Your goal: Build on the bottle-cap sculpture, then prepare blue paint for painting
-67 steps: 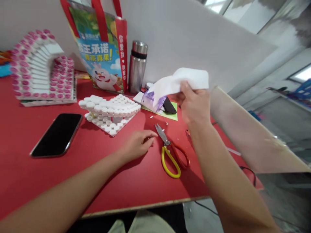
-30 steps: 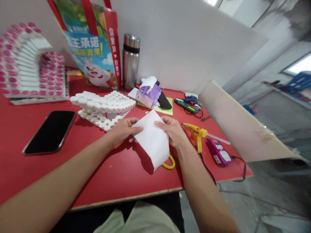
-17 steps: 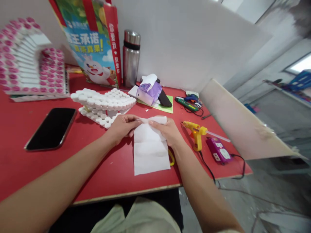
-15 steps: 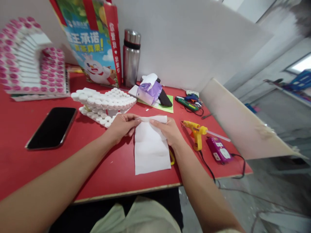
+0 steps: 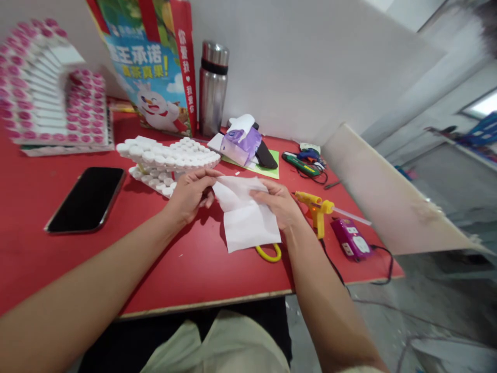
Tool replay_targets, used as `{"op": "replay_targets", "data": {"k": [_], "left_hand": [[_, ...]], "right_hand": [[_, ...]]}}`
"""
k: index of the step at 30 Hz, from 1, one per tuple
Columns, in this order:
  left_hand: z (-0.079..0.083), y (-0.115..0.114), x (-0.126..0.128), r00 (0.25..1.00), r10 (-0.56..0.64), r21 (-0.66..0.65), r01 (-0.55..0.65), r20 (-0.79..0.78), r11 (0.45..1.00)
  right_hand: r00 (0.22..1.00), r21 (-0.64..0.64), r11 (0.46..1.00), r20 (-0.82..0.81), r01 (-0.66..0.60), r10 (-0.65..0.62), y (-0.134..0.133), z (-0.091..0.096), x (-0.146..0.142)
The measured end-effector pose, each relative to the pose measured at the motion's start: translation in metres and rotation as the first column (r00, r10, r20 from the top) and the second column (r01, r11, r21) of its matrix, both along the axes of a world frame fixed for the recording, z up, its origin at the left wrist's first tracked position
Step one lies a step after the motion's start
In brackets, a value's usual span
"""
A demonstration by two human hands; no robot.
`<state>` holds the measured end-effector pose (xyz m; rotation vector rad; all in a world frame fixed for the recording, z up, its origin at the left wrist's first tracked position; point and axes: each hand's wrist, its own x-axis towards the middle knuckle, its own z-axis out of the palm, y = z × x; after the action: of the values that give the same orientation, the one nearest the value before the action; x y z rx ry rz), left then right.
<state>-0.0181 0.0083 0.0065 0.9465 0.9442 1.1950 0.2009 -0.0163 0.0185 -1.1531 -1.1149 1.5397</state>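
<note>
- Red table (image 5: 202, 280): black phone (image 5: 87, 199) left, yellow glue gun (image 5: 319, 215) right.
- Left hand (image 5: 191, 196) pinches white tissue (image 5: 250, 225) at far left corner.
- Right hand (image 5: 280, 204) pinches its right side.

I count two hands, the left hand (image 5: 192, 194) between nine and ten o'clock and the right hand (image 5: 278, 204) at three, to one white sheet (image 5: 250, 215), the middle of my dial. Around it, on one red table (image 5: 205, 269): one phone (image 5: 87, 199) at nine; two studded models, the pink-and-white model (image 5: 50, 93) and the all-white model (image 5: 171, 155), both towards ten; one carrier bag (image 5: 155, 67) between ten and eleven; one steel flask (image 5: 213, 98) near eleven; one purple packet (image 5: 241, 146) at twelve; one green tool (image 5: 301, 166) at two; one glue gun (image 5: 318, 212) with one clear stick (image 5: 351, 215) at three; one power socket (image 5: 351, 241) just past three; one yellow loop (image 5: 268, 259) at five.
</note>
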Motion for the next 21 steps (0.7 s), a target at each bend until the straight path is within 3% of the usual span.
{"op": "replay_targets", "data": {"k": [11,17,21], "left_hand": [[0.000,0.003,-0.004,0.999,0.027,0.017,-0.028,0.046,0.999],[-0.003,0.003,-0.002,0.994,-0.103,-0.084,0.107,0.046,0.991],[-0.011,0.007,-0.004,0.988,-0.152,-0.070,0.149,-0.038,0.986]], "right_hand": [[0.993,0.061,0.997,0.109,0.039,-0.046,0.002,-0.001,0.002],[0.986,0.103,0.994,0.164,-0.042,0.025,0.000,0.001,0.001],[0.981,0.123,0.992,0.195,-0.029,0.004,0.001,0.001,0.000]]}}
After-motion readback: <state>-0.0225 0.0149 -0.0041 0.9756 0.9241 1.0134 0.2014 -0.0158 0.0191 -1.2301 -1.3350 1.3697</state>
